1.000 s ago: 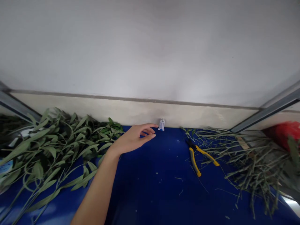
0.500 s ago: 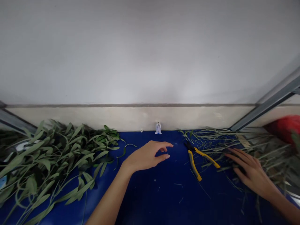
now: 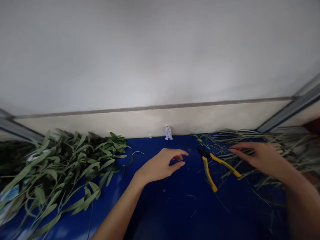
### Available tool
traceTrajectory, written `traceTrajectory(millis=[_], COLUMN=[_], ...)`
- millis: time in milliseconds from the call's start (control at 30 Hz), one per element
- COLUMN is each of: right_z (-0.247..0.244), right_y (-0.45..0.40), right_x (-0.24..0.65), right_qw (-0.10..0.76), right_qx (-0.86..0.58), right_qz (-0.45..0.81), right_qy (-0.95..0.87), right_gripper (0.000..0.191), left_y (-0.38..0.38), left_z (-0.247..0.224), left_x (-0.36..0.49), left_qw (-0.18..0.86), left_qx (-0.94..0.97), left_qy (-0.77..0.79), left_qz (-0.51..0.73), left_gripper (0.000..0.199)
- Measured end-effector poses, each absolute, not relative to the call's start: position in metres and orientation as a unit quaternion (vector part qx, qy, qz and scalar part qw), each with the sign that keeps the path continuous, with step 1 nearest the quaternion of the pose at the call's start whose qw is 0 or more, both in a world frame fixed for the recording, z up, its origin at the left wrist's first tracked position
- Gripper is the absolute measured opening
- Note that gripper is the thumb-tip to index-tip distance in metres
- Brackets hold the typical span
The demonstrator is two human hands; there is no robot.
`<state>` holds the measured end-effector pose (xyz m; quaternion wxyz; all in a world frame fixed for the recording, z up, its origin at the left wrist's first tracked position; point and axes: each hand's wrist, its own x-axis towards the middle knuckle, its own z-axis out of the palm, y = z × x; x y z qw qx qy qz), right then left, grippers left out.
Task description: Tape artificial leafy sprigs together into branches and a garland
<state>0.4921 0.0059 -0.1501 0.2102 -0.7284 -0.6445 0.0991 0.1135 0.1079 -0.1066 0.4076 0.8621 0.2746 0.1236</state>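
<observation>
Over the middle of the blue table (image 3: 170,213), my left hand (image 3: 162,164) is open, fingers curved and apart, with nothing in it. At the right, my right hand (image 3: 260,156) has thumb and forefinger brought close together above the thin green stems (image 3: 295,143); whether something fine is between the fingertips is too small to make out. Pliers with yellow and grey handles (image 3: 220,163) lie spread between the hands, their dark jaws toward the wall. A heap of leafy green branches (image 3: 82,166) covers the left side.
A pale wall (image 3: 160,60) rises behind the table. Metal posts stand at the left (image 3: 22,130) and right (image 3: 287,115). A small white-and-blue packet (image 3: 168,133) is at the wall's foot. Stem scraps dot the table.
My right hand has lifted from the stems and moved up and left, its fingers drawing together. My left hand has barely moved. The view has tilted slightly.
</observation>
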Motion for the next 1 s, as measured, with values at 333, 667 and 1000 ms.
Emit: traceTrajectory(millis=[333,667,1000], right_z=[-0.183,-0.185,-0.146], right_y=[-0.001,0.013,0.011], right_x=[0.486,0.464,0.424], right_qw=[0.224,0.301,0.528], right_qx=[-0.73,-0.751,-0.554], right_qz=[-0.024,-0.05,-0.169], right_qy=[-0.646,-0.586,-0.621], right_gripper=[0.037,0.022,0.026], left_y=[0.076,0.074,0.075], left_z=[-0.161,-0.175,-0.171], left_x=[0.168,0.176,0.178], left_qw=[0.353,0.309,0.441], left_qx=[0.896,0.902,0.819], left_qy=[0.22,0.253,0.265], left_qz=[0.16,0.163,0.254], left_gripper=[0.042,0.041,0.039])
